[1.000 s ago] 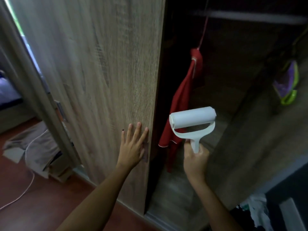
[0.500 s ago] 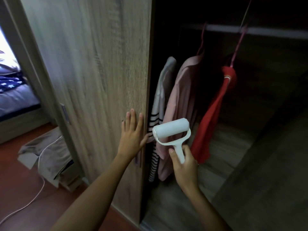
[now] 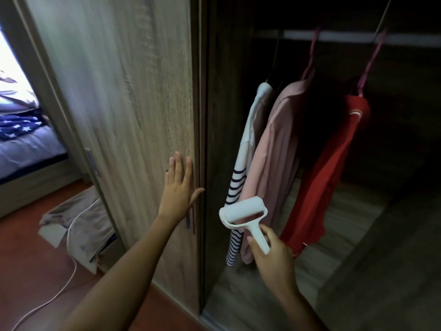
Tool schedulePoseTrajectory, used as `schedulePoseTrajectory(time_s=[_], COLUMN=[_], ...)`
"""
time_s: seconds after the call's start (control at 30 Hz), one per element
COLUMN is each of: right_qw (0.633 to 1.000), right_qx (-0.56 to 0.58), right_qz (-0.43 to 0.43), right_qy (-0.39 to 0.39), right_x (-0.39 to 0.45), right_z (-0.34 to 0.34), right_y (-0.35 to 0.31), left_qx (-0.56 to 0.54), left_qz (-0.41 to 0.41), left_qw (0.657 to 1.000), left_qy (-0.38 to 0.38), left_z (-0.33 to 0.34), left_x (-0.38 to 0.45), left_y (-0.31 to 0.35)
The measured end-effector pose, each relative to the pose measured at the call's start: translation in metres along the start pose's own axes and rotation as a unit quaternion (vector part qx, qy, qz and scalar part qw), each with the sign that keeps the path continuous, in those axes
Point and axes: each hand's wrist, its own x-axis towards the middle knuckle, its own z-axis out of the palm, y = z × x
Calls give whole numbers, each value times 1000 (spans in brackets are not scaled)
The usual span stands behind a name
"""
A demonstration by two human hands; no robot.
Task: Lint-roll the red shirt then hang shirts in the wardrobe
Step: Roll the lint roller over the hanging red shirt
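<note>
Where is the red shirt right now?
In the head view, the red shirt hangs on a pink hanger from the wardrobe rail, at the right, just right of the pink shirt.

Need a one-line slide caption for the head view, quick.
Left hand flat on wardrobe door, right hand holding lint roller before three hung shirts, red shirt rightmost.

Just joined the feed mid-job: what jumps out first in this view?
The white lint roller stands out, held by its handle in the right hand low at centre, in front of the open wardrobe. Behind it three shirts hang from the rail: a striped shirt, a pink shirt and, furthest right, the red shirt. The left hand lies flat on the wooden sliding door.
</note>
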Motion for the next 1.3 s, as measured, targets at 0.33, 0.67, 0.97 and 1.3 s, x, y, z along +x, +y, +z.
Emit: schedulePoseTrajectory(time_s=[0.33,0.67,0.97,1.3], right_qw=[998,991,964,952], right_qx=[-4,71,194,205], right_qz=[-59,-108,-127,-50], right_qy=[16,42,130,222], right_x=[6,-11,8,42], right_z=[21,-9,-112,-174], right_y=[-2,-24,-46,-5], left_qx=[5,-12,-220,-304], left_qz=[12,-10,-8,20], left_qw=[1000,1000,966,953], left_qy=[-3,21,133,-3], left_z=[0,0,5,-20], left_x=[2,-1,-23,8], left_y=[-6,-4,125,251])
